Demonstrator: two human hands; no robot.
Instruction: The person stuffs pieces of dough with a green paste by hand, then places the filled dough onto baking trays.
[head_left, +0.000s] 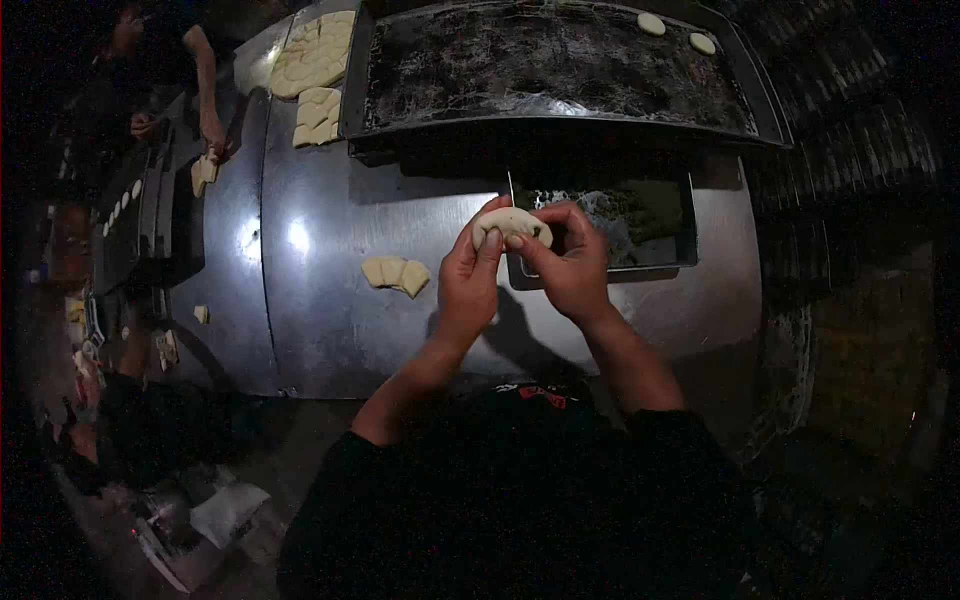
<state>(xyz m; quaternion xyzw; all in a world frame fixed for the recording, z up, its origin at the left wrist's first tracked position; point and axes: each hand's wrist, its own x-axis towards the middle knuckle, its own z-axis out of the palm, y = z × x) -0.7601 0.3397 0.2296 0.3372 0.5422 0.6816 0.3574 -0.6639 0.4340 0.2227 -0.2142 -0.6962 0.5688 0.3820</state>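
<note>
A folded piece of dough point(511, 224) is gripped between both hands above the middle of the worktop point(330, 280). The left hand point(468, 280) is closed on its left end, fingertips pressed to the edge; the right hand point(572, 262) is pinched on its right end with thumb and fingers. The dough is held clear of the worktop, just in front of a small tray point(640, 225) of dark filling that lies beyond the right hand. A few flat wrappers point(396, 273) are laid on the worktop to the left of the left hand, near but apart from it. Further off, a large dark tray point(550, 65) is set across the far side, with two finished pieces point(676, 32) placed at its far right corner. A heap of wrappers point(315, 65) is spread at the far left. At the far left edge, another person's arm point(207, 90) is stretched down to more wrappers there.
</note>
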